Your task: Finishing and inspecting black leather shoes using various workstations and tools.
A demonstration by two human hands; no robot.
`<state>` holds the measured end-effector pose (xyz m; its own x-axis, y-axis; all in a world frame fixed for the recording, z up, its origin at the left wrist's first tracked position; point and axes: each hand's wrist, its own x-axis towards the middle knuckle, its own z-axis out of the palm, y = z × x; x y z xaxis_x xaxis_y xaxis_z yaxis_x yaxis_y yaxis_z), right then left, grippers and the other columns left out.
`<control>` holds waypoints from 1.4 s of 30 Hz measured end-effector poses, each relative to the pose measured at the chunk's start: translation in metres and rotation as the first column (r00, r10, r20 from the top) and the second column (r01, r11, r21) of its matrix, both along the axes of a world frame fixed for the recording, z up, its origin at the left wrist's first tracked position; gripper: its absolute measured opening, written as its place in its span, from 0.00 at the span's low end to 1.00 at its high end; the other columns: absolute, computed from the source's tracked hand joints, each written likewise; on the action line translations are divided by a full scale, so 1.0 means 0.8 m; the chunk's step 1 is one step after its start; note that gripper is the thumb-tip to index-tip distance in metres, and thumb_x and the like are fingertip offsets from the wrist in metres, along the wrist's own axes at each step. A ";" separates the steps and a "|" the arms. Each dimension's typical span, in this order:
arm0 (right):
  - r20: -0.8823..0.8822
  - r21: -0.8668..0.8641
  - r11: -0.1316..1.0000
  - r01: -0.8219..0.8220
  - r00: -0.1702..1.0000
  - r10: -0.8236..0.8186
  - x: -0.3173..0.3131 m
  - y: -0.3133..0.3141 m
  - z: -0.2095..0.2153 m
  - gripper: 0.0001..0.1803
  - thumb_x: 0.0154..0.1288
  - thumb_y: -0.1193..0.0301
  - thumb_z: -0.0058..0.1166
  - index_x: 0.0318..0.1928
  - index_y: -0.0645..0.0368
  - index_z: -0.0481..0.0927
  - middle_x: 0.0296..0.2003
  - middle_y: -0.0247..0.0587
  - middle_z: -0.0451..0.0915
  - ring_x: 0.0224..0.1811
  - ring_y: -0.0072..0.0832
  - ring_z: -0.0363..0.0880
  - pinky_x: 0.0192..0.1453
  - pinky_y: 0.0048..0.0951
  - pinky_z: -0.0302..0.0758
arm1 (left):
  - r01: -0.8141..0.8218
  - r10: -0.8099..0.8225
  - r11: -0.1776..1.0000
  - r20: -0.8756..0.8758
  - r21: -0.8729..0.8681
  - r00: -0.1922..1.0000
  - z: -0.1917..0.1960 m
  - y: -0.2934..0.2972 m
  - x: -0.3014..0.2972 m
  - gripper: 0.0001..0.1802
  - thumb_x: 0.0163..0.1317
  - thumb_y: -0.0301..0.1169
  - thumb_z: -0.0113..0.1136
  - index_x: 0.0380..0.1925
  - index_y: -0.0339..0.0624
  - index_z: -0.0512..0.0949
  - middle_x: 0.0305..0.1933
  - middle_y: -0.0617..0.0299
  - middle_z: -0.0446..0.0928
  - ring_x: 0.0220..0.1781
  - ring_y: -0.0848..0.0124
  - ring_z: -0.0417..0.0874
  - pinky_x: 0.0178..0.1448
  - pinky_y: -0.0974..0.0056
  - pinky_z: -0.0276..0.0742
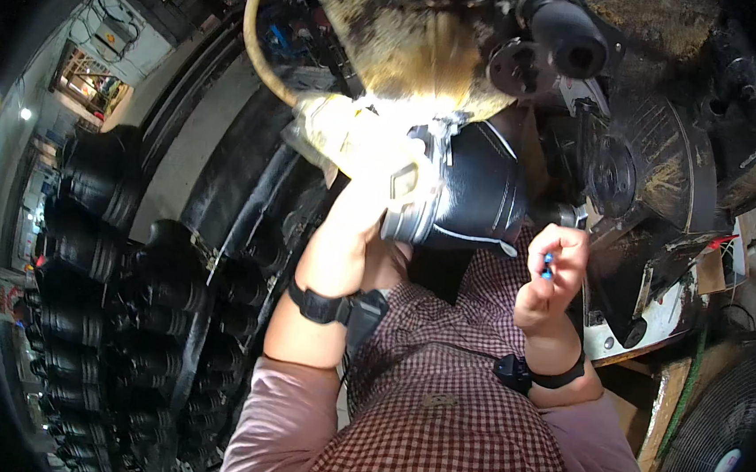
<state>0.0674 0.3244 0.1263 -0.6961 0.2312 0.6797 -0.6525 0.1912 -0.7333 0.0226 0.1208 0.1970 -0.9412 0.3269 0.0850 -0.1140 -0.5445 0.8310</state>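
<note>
A glossy black leather-like piece, rounded like a boot shaft, sits under the machine head in front of me. Pale piping or thread runs along its edges, and a ridged grey-white band rings its left end. My left hand reaches up to that left end. Lamp glare washes out its fingers, so their grip cannot be made out. To the right of the black piece, my right hand is raised with curled fingers. A small blue item shows between its thumb and fingers; its kind is unclear.
Above the work stands a worn machine with a black cylinder and a handwheel. A bright lamp hangs on a beige tube. Racks of black boots fill the left; a fan stands lower right.
</note>
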 end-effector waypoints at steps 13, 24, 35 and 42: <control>0.431 0.192 0.957 -0.218 0.895 0.117 0.012 -0.058 0.031 0.11 0.53 0.76 0.64 0.35 0.63 0.76 0.31 0.42 0.75 0.29 0.29 0.75 0.35 0.26 0.74 | -0.810 0.679 0.521 -0.444 -0.268 0.584 -0.119 -0.055 0.057 0.39 0.53 0.27 0.49 0.68 0.32 0.56 0.71 0.42 0.57 0.71 0.55 0.62 0.71 0.57 0.60; 0.208 0.079 0.989 -0.129 0.972 0.110 -0.003 -0.097 0.046 0.09 0.51 0.79 0.65 0.34 0.63 0.79 0.26 0.41 0.76 0.30 0.28 0.80 0.35 0.24 0.77 | -0.525 0.544 0.819 -0.025 0.231 0.839 -0.110 -0.086 0.067 0.39 0.52 0.33 0.47 0.68 0.34 0.58 0.68 0.45 0.63 0.68 0.53 0.67 0.71 0.54 0.61; 0.169 0.795 0.578 -0.183 0.982 0.080 0.012 -0.120 0.041 0.10 0.55 0.78 0.58 0.40 0.63 0.80 0.30 0.45 0.80 0.30 0.38 0.81 0.34 0.30 0.76 | -0.211 -0.009 0.881 0.460 0.424 0.888 -0.206 -0.116 0.043 0.34 0.57 0.43 0.50 0.60 0.32 0.68 0.60 0.45 0.73 0.60 0.60 0.76 0.67 0.58 0.68; 0.379 0.746 0.590 -0.308 0.925 0.003 0.001 -0.127 0.014 0.22 0.51 0.73 0.65 0.49 0.63 0.78 0.41 0.48 0.80 0.43 0.36 0.80 0.48 0.31 0.75 | -0.723 0.243 0.373 0.691 0.581 0.681 -0.362 -0.261 -0.062 0.34 0.57 0.57 0.54 0.51 0.40 0.74 0.53 0.53 0.76 0.56 0.56 0.75 0.57 0.50 0.78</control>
<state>0.0679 0.2227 0.1371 -0.8660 -0.4143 0.2800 -0.4999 0.7031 -0.5058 -0.0266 -0.0883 -0.0923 -0.8871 -0.1826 -0.4240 0.2189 -0.9750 -0.0381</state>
